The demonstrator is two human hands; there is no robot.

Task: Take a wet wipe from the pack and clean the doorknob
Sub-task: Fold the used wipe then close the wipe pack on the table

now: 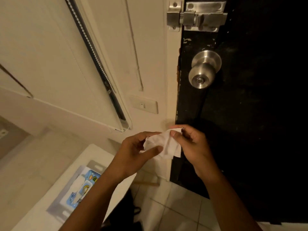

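Note:
A white wet wipe (164, 144) is stretched, partly crumpled, between both hands in front of the door's edge. My left hand (133, 154) pinches its left side and my right hand (191, 145) grips its upper right corner. The round steel doorknob (202, 72) sticks out of the black door (258, 114) above the hands, untouched. The blue wipe pack (81, 189) lies on a white counter at the lower left, partly hidden by my left forearm.
A steel slide bolt (196, 15) sits above the knob at the door's top edge. A wall switch (145, 105) is on the cream wall left of the door. The white counter (41, 172) fills the lower left; tiled floor (166, 205) lies below.

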